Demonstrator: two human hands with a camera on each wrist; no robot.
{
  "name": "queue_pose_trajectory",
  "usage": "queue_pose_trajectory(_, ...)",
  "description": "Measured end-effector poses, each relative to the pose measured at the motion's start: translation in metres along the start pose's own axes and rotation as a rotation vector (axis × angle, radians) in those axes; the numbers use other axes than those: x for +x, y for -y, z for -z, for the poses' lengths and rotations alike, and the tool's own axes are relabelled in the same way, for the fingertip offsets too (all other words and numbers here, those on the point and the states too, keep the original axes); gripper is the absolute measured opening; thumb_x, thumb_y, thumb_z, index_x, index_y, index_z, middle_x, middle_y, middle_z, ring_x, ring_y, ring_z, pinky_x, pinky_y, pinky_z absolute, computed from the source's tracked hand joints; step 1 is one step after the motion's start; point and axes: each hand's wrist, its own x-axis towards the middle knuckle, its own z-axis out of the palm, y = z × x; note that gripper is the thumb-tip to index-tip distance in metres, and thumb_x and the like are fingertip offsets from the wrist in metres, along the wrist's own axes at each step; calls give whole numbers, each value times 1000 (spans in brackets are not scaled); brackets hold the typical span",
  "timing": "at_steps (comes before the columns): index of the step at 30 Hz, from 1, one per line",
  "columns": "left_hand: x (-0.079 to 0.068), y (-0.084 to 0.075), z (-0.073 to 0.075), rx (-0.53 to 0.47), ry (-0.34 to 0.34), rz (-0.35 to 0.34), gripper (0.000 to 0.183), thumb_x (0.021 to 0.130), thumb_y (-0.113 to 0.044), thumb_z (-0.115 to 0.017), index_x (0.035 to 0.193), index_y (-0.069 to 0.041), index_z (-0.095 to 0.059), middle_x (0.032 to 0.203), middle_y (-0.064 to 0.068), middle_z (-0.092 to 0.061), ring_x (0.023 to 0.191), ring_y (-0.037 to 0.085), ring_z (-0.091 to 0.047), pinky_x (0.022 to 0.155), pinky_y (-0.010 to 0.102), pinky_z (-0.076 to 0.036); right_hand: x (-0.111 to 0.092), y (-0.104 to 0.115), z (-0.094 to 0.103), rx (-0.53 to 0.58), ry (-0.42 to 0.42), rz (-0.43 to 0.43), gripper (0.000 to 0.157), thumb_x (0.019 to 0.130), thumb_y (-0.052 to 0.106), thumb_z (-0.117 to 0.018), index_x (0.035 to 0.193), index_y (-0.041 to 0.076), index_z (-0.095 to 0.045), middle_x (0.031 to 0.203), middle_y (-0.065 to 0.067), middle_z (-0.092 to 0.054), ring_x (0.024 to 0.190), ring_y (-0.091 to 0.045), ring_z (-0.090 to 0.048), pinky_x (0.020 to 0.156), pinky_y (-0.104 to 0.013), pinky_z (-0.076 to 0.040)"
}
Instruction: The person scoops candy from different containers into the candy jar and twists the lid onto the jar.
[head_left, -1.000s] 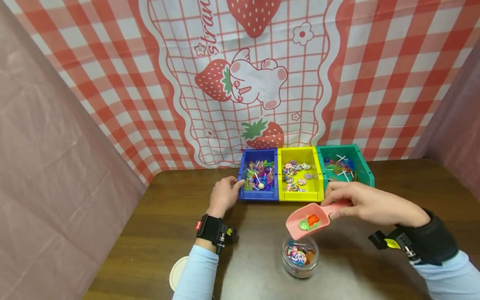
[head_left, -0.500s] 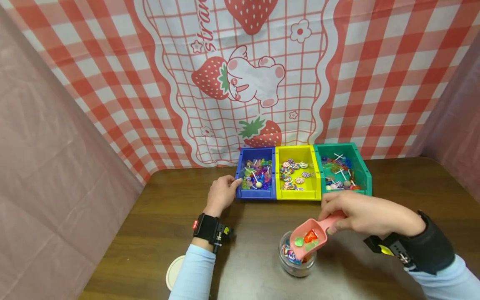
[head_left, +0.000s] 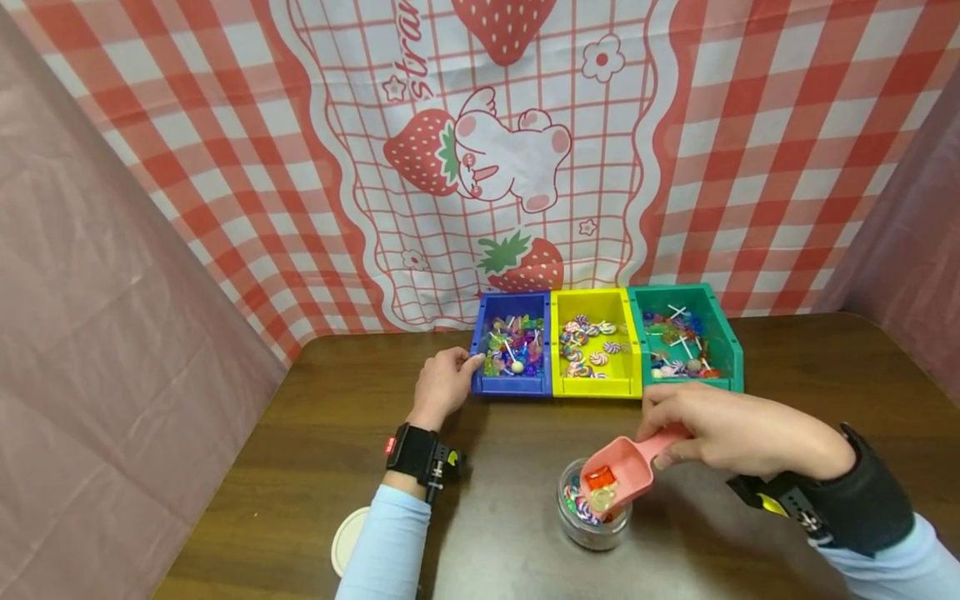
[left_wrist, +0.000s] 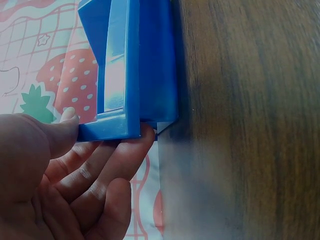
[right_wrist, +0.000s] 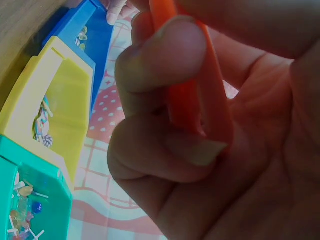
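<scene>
One pink scoop (head_left: 630,468), handle in the curled right hand (head_left: 720,429), tilted over a clear jar (head_left: 588,533); left hand (head_left: 441,385), farther off, pinching a blue bin (head_left: 513,386).

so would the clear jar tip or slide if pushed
The jar looks squat, so it would likely slide before tipping. Its smooth, shiny wall may feel slippery. With its mouth open, a hard knock could spill the candies inside.

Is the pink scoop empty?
No, a red piece and a pale piece lie in the pink scoop.
</scene>
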Motion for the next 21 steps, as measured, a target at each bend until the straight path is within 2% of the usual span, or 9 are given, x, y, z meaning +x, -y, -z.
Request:
queue_pose_trajectory(16,-1,3,1,10,-4,8,33,99,-43,-60,101,-12,-72,82,0,-66,74,20,-58,68,37,-44,-1,11,-1,-73,-43,23,17,83,35,-79,99,31,-74,88,15,-50,78,-4,-48,63,-23,-43)
queue_pose_trajectory(21,0,2,0,-1,3,-6,34,99,-42,-60,102,-11,-72,84,1,-65,74,20,-57,68,37,-43,-1,13,-1,-67,-32,-12,20,82,35,-80,100,30,-74,89,16,-51,80,-5,-49,63,-23,-45)
